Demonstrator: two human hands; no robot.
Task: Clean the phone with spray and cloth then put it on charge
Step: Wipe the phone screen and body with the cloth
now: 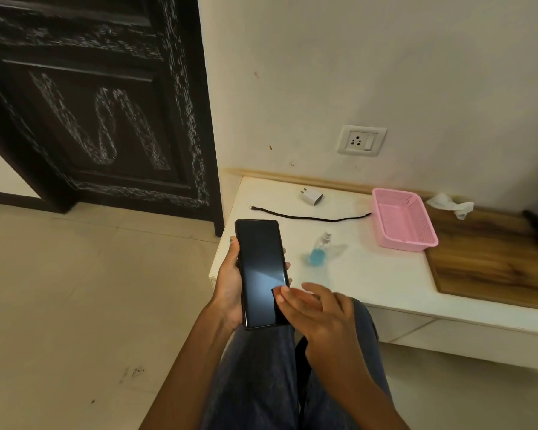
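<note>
We've got the phone (261, 271) gripped in our left hand (229, 283), screen dark and facing up, just off the near edge of the white table (370, 274). Our right hand (320, 308) rests straight fingertips on the screen's lower corner. On the table, the spray bottle (320, 249) stands beyond the phone; charger (311, 196) and cable (308, 216) lie farther back.

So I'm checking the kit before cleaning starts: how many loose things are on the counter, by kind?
Charger plug: 1
Cable: 1
Spray bottle: 1
Pink basket: 1
White cloth: 1
Total: 5
The phone is not counted; the left hand holds it.
</note>
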